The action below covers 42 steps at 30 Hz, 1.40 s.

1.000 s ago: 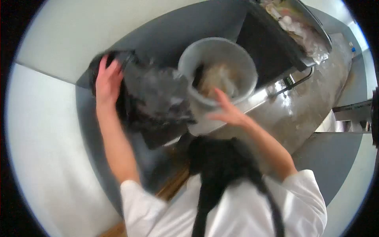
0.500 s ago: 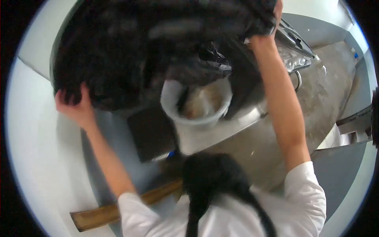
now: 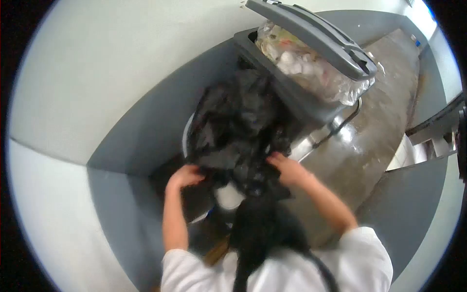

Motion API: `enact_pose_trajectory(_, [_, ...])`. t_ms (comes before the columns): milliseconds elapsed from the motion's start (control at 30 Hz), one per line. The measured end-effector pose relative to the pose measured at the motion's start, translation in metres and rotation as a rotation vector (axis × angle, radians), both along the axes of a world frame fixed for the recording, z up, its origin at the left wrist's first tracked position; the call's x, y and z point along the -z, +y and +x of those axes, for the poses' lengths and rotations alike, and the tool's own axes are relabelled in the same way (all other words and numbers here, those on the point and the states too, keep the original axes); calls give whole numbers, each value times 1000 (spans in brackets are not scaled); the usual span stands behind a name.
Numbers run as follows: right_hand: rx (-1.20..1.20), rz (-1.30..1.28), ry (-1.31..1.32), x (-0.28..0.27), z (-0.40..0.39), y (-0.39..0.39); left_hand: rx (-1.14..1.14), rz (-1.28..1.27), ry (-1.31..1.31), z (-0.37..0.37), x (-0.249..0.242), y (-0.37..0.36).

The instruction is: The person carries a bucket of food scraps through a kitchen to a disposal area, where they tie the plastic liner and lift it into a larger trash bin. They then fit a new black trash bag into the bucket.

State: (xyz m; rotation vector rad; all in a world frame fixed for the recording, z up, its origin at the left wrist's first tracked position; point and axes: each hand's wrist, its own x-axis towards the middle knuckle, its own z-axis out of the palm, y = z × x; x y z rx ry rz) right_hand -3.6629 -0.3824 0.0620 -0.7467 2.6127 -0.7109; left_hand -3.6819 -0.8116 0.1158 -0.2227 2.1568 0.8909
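A crumpled black plastic garbage bag [image 3: 248, 114] hangs over a white bucket, of which only a strip of rim [image 3: 186, 136] shows on the left. My left hand [image 3: 184, 177] has its fingers curled at the bag's near left edge, partly lost in the dark plastic. On the near right side, my right hand [image 3: 290, 169] grips the bag with its fingertips. The bag covers the bucket's inside and most of its wall.
A grey wheeled bin [image 3: 296, 102] stands just beyond, its lid [image 3: 316, 39] tilted half up over a clear liner [image 3: 311, 68] full of rubbish. A white and grey wall [image 3: 160, 102] closes in on the left. Wet-looking floor [image 3: 369, 131] stretches to the right.
Both hands have come down and closer together, bringing the spread bag down over the bucket. The bucket's inside is now covered, and the grey bin has come into fuller view.
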Motion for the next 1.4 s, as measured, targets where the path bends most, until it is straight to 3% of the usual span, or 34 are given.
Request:
enact_pose_trajectory(67, [153, 98, 62, -82, 5, -17, -52, -77, -22, -14, -2, -22])
enact_pose_trajectory(100, [160, 107, 53, -96, -4, -24, -118, -162, -27, -21, 3, -30])
enact_pose_trajectory(167, [77, 151, 332, -112, -32, -41, -114, -195, 3, -29, 48, -40])
enact_pose_trajectory(200, [64, 153, 319, -113, -51, -57, -31, -194, 184, -25, 79, -36])
enact_pose_trajectory(267, [227, 91, -44, -116, -100, -97, 53, -244, 410, -11, 165, -28])
enact_pose_trajectory(333, [178, 207, -223, -60, -155, -130, 140, -358, 447, -7, 190, -1])
enact_pose_trajectory(367, [120, 259, -230, 12, -178, -141, 214, -419, 434, -4, 160, 18])
enact_pose_trajectory(400, [57, 317, -243, 69, -193, -148, 91, -338, 138, -22, 97, 35])
enact_pose_trajectory(500, [-25, 461, -416, 187, -204, -152, -574, 312, 116, -5, 16, 3])
enact_pose_trajectory(533, [-39, 494, -468, 204, -200, -149, -859, 318, 164, -20, -32, 13])
enact_pose_trajectory(600, [-89, 538, -531, 218, -191, -138, -716, -22, 641, -50, -16, 12])
enact_pose_trajectory(667, [-152, 530, -553, 208, -190, -116, -384, -92, 816, -111, -23, 42])
enact_pose_trajectory(733, [-186, 472, -500, 162, -190, -98, -125, -201, 840, -142, 49, 55])
enact_pose_trajectory(800, [-124, 326, -391, 62, -188, -86, -81, -365, 288, -157, 98, 62])
enact_pose_trajectory(867, [-16, 88, -310, -33, -189, -84, -94, -291, 204, -150, 202, 55])
enact_pose_trajectory(967, [8, -317, 3, -72, -218, -132, -93, -214, 153, -103, 349, 63])
enact_pose_trajectory(1000, [-45, -283, 52, -46, -232, -147, -115, -190, 151, -86, 381, 64])
enact_pose_trajectory(1033, [-95, -246, 103, 1, -246, -159, -255, -87, 72, -83, 363, 75])
enact_pose_trajectory(1100, [77, 61, -157, 88, -267, -189, -315, -158, 107, -82, 316, 74])
enact_pose_trajectory(1167, [193, 511, -456, 212, -279, -181, -342, -240, 231, -74, 250, 66])
enact_pose_trajectory(1200, [209, 592, -531, 241, -277, -167, -393, -233, 411, -71, 202, 63])
enact_pose_trajectory(1267, [238, 490, -555, 245, -270, -144, -522, -218, 635, -62, 104, 64])
enact_pose_trajectory(1333, [290, 239, -493, 216, -258, -133, -612, -205, 674, -38, 52, 71])
enact_pose_trajectory(1400, [353, -63, -237, 152, -235, -125, -756, -29, 409, -19, 33, 76])
